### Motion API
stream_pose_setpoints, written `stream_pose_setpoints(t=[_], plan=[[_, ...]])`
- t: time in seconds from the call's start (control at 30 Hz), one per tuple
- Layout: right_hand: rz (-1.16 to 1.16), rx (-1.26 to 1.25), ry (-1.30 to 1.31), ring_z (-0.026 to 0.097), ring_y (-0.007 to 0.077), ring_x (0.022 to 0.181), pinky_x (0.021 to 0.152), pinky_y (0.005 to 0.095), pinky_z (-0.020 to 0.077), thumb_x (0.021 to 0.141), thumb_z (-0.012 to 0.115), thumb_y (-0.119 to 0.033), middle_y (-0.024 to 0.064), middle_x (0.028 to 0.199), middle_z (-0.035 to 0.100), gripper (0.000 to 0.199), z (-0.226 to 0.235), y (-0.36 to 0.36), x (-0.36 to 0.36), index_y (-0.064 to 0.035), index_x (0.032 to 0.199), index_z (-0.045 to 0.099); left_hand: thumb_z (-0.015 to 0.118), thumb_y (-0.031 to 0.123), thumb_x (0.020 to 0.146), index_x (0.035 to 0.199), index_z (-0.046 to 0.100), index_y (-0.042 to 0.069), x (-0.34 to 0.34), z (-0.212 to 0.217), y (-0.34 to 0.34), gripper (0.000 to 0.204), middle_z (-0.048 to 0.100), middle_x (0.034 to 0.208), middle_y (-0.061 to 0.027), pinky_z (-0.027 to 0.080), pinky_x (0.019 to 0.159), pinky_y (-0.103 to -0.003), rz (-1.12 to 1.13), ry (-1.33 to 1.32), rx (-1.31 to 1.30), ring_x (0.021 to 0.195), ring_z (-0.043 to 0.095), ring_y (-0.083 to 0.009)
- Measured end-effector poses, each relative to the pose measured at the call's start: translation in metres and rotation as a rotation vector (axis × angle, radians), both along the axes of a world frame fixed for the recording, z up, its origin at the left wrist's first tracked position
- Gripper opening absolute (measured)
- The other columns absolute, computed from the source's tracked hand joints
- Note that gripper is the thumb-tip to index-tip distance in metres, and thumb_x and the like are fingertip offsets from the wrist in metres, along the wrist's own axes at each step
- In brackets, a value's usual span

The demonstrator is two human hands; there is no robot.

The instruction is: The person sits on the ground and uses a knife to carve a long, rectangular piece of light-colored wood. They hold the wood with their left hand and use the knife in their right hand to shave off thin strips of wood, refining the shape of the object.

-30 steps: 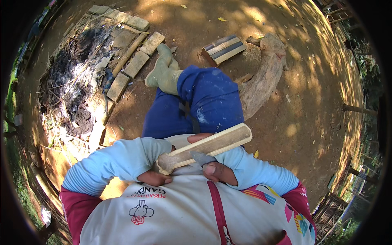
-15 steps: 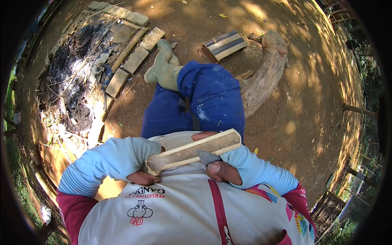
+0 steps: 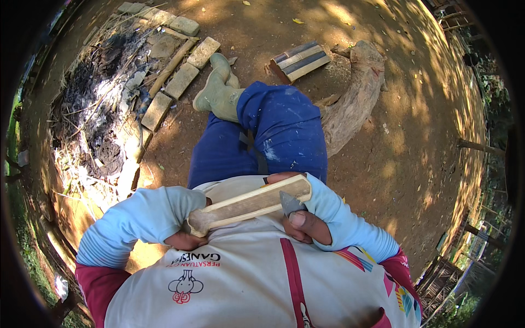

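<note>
A split length of bamboo (image 3: 249,208), pale at its edges and brownish in its hollow, lies slantwise across the front of my shirt. My left hand (image 3: 187,240) is closed round its left end, by the node; most of those fingers are hidden. Near the other end, my right hand (image 3: 309,227) grips a small knife with a grey pointed blade (image 3: 290,202), its thumb by the base of the blade. The tip overlaps the bamboo's inner face, and the knife's handle is hidden in the hand. More fingers show beyond the bamboo's far edge.
Ahead on the bare soil lie a bundle of dark and pale bamboo slats (image 3: 301,60) and a thick curved log (image 3: 358,95). Bricks (image 3: 182,80) border a heap of ash and straw (image 3: 104,104) at left. My legs in blue trousers (image 3: 279,128) stretch forward.
The bamboo has shifted a little left and toward me with my left hand. The blade has moved right, nearer the bamboo's right end, and its tip now points farther forward.
</note>
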State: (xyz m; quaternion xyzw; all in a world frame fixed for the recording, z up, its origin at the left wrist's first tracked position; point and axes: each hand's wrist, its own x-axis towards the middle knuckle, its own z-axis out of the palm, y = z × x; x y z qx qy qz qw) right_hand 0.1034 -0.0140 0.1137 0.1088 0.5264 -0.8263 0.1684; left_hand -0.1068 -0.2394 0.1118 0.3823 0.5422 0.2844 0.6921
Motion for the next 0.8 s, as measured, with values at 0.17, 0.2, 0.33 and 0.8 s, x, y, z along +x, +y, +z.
stream_pose_setpoints(t=[0.17,0.2,0.33,0.8], plan=[[-0.247,-0.073,-0.025,0.043,0.0081,0.056,0.051,0.0234,0.0374,0.102,0.046,-0.032,0.0015,0.064,0.043,0.057,-0.007,0.010,0.010,-0.0058,0.147,0.023,0.081,0.021,0.071,0.103,0.063,0.000,0.001,0.004,-0.008,0.042,0.065,0.085,-0.0105,0.049,0.068,-0.031,-0.046,0.254,0.016,0.079,0.063,-0.0169],[-0.222,-0.026,0.009,0.041,0.0074,0.055,0.050,0.0230,0.0366,0.102,0.046,-0.031,0.0012,0.065,0.043,0.058,-0.008,0.009,0.010,-0.0059,0.148,0.021,0.082,0.022,0.071,0.103,0.063,0.000,0.003,0.006,-0.008,0.043,0.065,0.085,-0.0108,0.049,0.068,-0.031,-0.011,0.294,0.023,0.079,0.063,-0.0175],[-0.023,0.067,0.011,0.051,0.0182,0.078,0.070,0.0306,0.0435,0.099,0.050,-0.024,0.0124,0.093,0.051,0.061,-0.002,0.009,0.002,-0.0062,0.150,0.021,0.080,0.022,0.072,0.103,0.063,0.001,0.010,0.013,0.004,0.041,0.065,0.083,-0.0114,0.049,0.066,-0.032,0.111,0.338,-0.005,0.077,0.064,-0.0191],[0.216,0.538,0.419,0.056,0.0198,0.100,0.088,0.0325,0.0454,0.098,0.054,-0.024,0.0125,0.121,0.054,0.052,-0.015,-0.001,-0.019,-0.0053,0.144,0.037,0.072,0.018,0.079,0.129,0.055,0.001,0.021,0.010,0.031,0.055,0.065,0.100,-0.0160,0.048,0.079,-0.032,0.105,0.078,0.165,0.091,0.064,-0.0235]])
